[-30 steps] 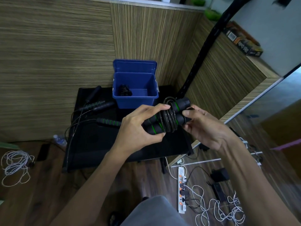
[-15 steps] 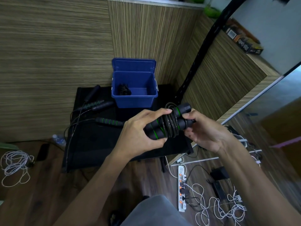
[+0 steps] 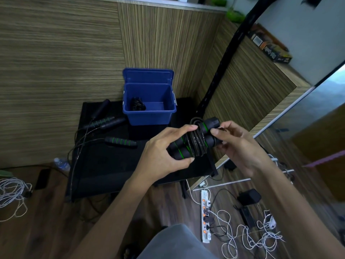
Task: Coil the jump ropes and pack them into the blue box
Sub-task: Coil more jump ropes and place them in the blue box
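- Left hand (image 3: 164, 152): fingers and thumb curled round the lower ends of the two paired handles of the coiled jump rope (image 3: 194, 142), held in the air at about 5 o'clock from the blue box (image 3: 149, 116).
- Right hand (image 3: 240, 146): fingertips pinch the upper handle ends and the last cord turns; whether the cord end is tucked in cannot be told.
- Blue box: lid open, standing at the 12 o'clock edge of the black table (image 3: 104, 165); one dark coiled bundle (image 3: 137, 105) already lies at its 9 o'clock side.
- Loose ropes (image 3: 112, 131): uncoiled handles and cords lie on the table at 9 o'clock from the box.
- Risk: if either grip eases before the end is secured, the springy cord would probably unwind and the handles splay.
- Risk: a slack top loop could catch the box rim on lowering.
- Risk: trailing cords of the loose ropes may snag a passing hand.
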